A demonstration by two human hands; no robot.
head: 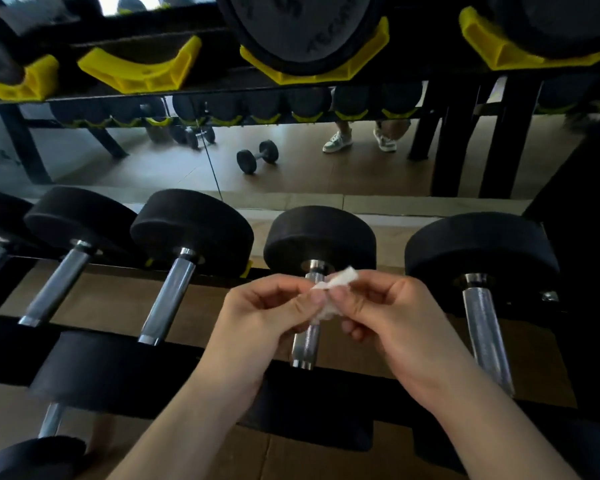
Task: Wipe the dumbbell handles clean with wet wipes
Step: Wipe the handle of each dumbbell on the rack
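A small crumpled white wet wipe (333, 289) is pinched between my left hand (264, 320) and my right hand (392, 317), which meet just above the middle dumbbell. That dumbbell's knurled steel handle (307, 344) runs under my fingers and its black head (321, 237) sits behind them. The wipe hovers over the handle; I cannot tell whether it touches the metal. Further dumbbells lie in the same row: one handle to the left (168, 299), one to the right (485, 334).
The dumbbells rest on a black rack (111, 365) over a wooden floor. An upper shelf with yellow cradles (142, 69) holds larger weights. Behind is a mirror (291, 168) showing a loose dumbbell (257, 155) on the floor and a person's shoes (338, 142).
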